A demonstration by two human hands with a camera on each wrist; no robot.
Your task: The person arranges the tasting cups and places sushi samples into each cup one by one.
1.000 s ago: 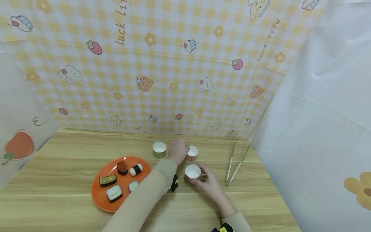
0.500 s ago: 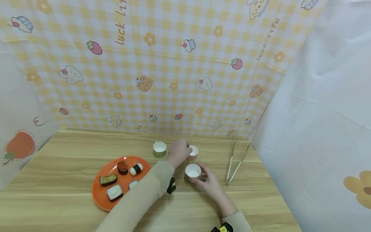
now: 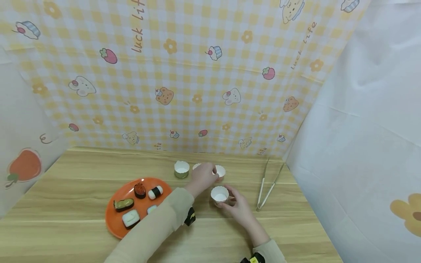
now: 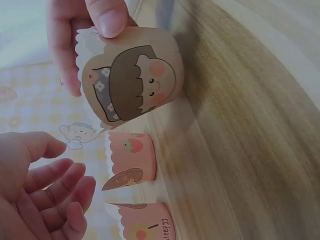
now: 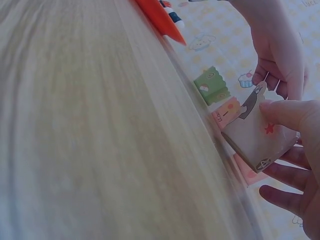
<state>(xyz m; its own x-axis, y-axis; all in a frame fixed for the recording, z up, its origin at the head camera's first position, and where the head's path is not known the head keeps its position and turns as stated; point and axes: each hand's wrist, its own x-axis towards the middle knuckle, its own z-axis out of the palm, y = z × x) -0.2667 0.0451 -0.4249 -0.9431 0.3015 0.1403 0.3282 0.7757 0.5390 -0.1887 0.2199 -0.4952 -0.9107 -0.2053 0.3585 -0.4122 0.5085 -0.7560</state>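
Observation:
My right hand (image 3: 241, 210) pinches a beige paper baking cup (image 3: 219, 195). A cartoon face with brown hair shows on that baking cup (image 4: 145, 82) in the left wrist view, close above the wood. Just behind it is my left hand (image 3: 204, 179), fingers loosely bent. No object lies in that left hand (image 4: 45, 190) in its own wrist view. One pink baking cup (image 3: 220, 171) stands beside the left fingers; a second pink cup (image 3: 196, 166) is mostly hidden behind that hand. To their left stands a green baking cup (image 3: 181, 173).
An orange plate (image 3: 113, 223) with several sushi pieces (image 3: 131, 218) sits at the left, partly under the left sleeve. Metal tongs (image 3: 265, 191) lie spread at the right. A checked cloth (image 3: 197, 76) hangs behind the wooden table (image 3: 59, 186).
My left hand has drawn back slightly toward me, uncovering part of the second pink cup behind it. My right hand and the beige cup stay nearly in place.

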